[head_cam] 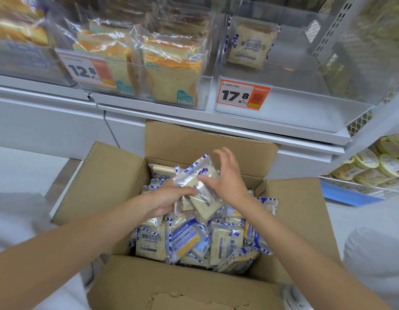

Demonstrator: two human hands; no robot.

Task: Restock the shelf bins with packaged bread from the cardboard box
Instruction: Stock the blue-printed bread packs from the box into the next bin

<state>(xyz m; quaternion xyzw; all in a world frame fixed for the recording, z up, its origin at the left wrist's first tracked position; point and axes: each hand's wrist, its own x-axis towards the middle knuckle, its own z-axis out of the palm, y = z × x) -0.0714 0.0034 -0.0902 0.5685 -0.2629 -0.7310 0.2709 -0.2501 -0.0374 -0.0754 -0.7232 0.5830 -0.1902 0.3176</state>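
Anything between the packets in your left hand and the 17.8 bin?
Only the box's upright back flap, standing between the packets in the left hand and the bin. Its clear front wall must be cleared too; a single pack leans at the back.

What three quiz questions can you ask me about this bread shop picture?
1. True or false: the bin above the 17.8 tag holds just one packet.
2. The left hand grips: A) a bread packet, B) a price label, C) nothing.
3. What holds the pile of loose packets?
Key: 1 true; 2 A; 3 the cardboard box.
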